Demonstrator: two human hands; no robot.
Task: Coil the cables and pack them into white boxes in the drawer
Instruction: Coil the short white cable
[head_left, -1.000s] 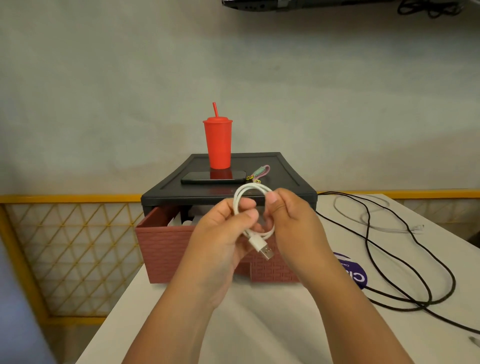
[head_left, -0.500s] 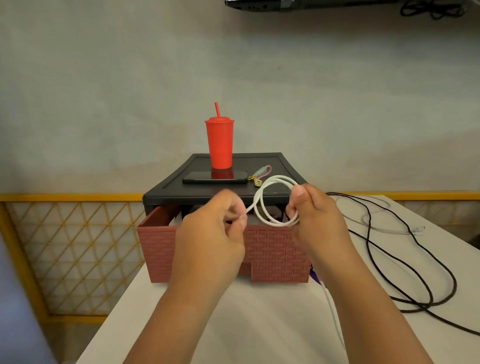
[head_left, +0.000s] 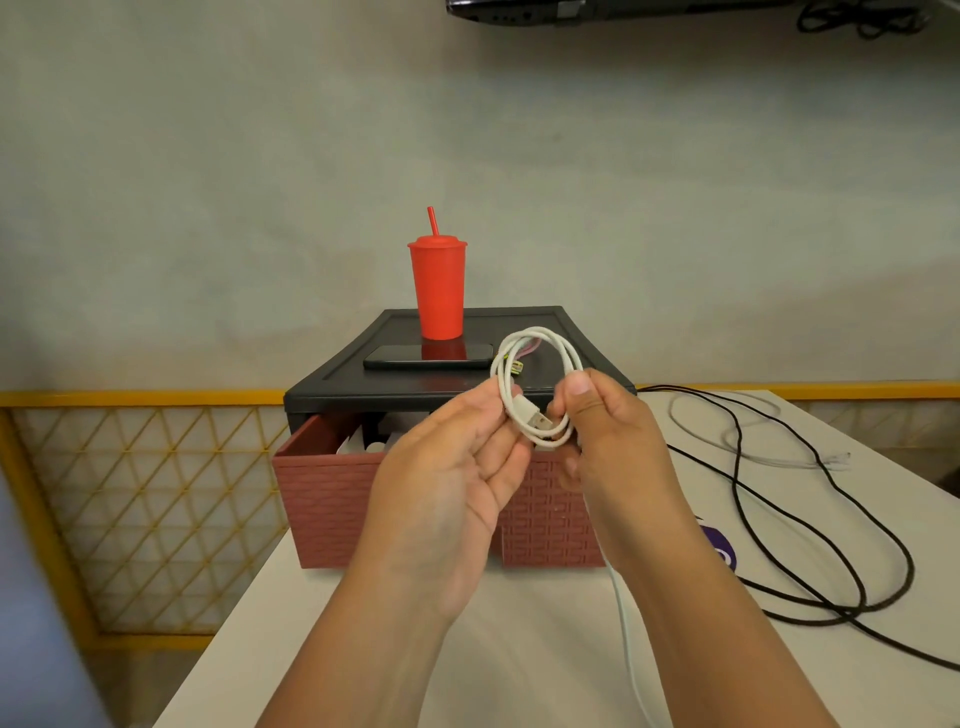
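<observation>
A white USB cable (head_left: 540, 358) is wound into a small coil held up in front of the open red drawer (head_left: 327, 499). My right hand (head_left: 608, 431) pinches the coil at its right side, thumb on top. My left hand (head_left: 457, 467) touches the coil's left side near the USB plug, palm up with fingers loosely curled. A loose tail of the cable hangs down past my right wrist to the table. White boxes (head_left: 358, 444) show just inside the drawer, mostly hidden.
The black drawer unit (head_left: 582, 353) carries a red tumbler (head_left: 436, 291), a phone (head_left: 426, 357) and a small keychain. A long black cable (head_left: 810, 519) and a thin white cable (head_left: 748, 452) lie on the table to the right. A yellow lattice railing (head_left: 130, 493) stands at the left.
The coil has gained another loop and moved slightly left and up. My left hand turned palm up and came back to the coil; the USB plug now lies inside the loop.
</observation>
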